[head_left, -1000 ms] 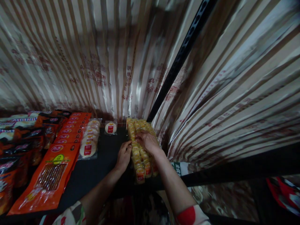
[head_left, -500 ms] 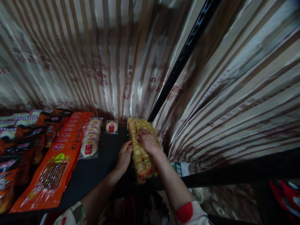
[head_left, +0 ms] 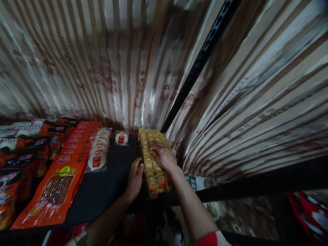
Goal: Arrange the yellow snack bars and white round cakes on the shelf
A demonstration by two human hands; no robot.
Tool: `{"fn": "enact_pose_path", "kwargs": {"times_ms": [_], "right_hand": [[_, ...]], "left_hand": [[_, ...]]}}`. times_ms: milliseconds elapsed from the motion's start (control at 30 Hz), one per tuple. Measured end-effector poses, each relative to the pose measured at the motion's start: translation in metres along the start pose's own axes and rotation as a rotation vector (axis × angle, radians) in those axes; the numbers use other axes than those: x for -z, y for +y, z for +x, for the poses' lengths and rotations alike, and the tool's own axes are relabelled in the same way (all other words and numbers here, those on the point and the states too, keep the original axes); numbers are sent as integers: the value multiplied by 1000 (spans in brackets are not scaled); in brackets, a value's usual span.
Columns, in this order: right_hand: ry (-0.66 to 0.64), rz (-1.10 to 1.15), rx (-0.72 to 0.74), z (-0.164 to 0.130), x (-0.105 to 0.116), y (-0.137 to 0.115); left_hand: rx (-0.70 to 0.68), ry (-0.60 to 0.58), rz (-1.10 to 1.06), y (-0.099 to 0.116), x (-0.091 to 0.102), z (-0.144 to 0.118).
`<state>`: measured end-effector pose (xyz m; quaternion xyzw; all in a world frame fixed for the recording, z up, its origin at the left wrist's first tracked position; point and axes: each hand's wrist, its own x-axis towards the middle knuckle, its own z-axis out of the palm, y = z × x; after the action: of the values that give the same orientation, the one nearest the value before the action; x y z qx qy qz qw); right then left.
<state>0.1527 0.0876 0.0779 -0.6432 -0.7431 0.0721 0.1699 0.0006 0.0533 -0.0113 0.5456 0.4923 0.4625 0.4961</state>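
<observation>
Right hand rests flat, fingers spread, atop rows of yellow snack packets; left hand, fingers loose, touches their left edge on the black shelf.

The right hand is lying flat, palm down, on the rows of small yellow snack packs that are running back along a dark shelf. The left hand is resting against the left edge of the same rows. Further left, a stack of round white cakes and orange packets are lying on the shelf. Striped shiny cloth is hanging behind, with a black slotted post slanting across it.
</observation>
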Motion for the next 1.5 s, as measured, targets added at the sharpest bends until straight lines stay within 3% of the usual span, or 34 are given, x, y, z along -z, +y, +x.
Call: {"fn": "enact_pose_path", "kwargs": {"times_ms": [167, 500, 800, 1000, 1200, 1500], "right_hand": [[-61, -33, -34, -1, 2, -1], [-128, -178, 31, 7, 4, -8], [-27, -140, 60, 3, -3, -4], [40, 11, 76, -6, -2, 0], [-48, -30, 46, -7, 2, -2], [-202, -208, 26, 6, 12, -18]], "left_hand": [[-16, -59, -47, -6, -4, -5], [-56, -78, -94, -7, -3, 4], [-62, -103, -73, -8, -3, 8], [-49, -90, -76, -10, 11, -10], [-132, -149, 6, -9, 12, -28], [-161, -162, 67, -5, 7, -23]]}}
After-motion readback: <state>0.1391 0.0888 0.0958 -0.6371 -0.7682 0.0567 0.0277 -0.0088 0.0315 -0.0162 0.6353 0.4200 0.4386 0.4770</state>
